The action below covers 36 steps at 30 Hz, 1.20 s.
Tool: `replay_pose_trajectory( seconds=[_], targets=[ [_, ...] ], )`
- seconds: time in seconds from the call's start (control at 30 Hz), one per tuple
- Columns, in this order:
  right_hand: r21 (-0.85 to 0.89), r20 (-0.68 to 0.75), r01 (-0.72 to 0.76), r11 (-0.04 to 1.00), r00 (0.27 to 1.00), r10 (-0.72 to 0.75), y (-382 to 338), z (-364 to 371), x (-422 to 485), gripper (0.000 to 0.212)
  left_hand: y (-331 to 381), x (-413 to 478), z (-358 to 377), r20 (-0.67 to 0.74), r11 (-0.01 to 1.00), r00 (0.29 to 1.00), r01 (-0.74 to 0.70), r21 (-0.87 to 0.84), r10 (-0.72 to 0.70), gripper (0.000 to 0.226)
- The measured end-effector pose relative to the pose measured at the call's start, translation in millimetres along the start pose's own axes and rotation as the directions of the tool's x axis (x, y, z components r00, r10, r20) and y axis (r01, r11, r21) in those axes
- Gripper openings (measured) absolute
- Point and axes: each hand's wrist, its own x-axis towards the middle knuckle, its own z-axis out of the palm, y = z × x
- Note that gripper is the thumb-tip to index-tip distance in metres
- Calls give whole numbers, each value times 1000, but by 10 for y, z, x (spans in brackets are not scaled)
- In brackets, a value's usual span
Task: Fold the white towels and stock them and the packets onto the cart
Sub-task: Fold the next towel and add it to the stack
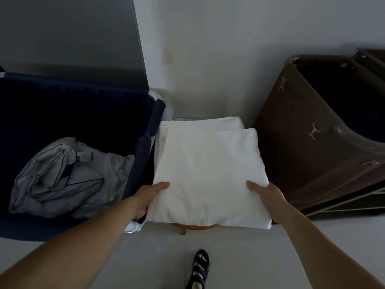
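left hand [149, 196], right hand [268, 196] grip towel [208, 163] near-edge | between bin [143, 142] and cart [302, 147]

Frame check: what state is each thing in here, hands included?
top towel, folded flat, held at both near corners.
lower towel, folded, partly under it.
left hand, grips top towel, thumb on top.
right hand, grips top towel, thumb on top.
grey linen, crumpled inside blue hamper.
brown bin, open-topped, interior too dark.
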Motion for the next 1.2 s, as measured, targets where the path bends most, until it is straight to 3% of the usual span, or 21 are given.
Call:
replay_pose_trajectory(
  seconds=[0.17, 0.43, 0.63, 0.77, 0.93, 1.03, 1.13, 1.2],
  targets=[
    [-73, -30, 127, 989, 991, -130, -217, -33, -75, 37, 282, -45, 27, 19, 1000, 1000, 5, 15, -5, 35],
    [24, -47, 344, 939, 938, -343, -1352, -200, -45, 31, 1456, -477, -50, 14, 957, 957, -290, 21, 290, 9],
    [77, -78, 440, 895, 897, -434, -2125, -319, 102, 49, 2108, -739, -81, -44, 900, 900, -434, -22, 433, 18],
    [187, -75, 467, 864, 884, -461, -2330, -300, 197, 34, 2223, -738, -165, -75, 865, 871, -491, -105, 485, 24],
    [153, -13, 372, 916, 927, -374, -1763, -128, 486, 30, 1580, -381, -113, -104, 911, 923, -383, -155, 370, 20],
    [20, 43, 224, 974, 973, -225, -1119, 23, 690, 36, 887, 53, -20, -181, 978, 963, -207, -14, 201, 10],
    [-98, 86, 85, 992, 993, -77, -642, 132, 751, 44, 332, 388, 72, -284, 992, 958, -7, 123, 42, 37],
    [-130, 42, 75, 989, 997, -70, -572, 144, 754, 47, 203, 475, 109, -340, 987, 938, -20, 158, 73, 40]
  ],
)
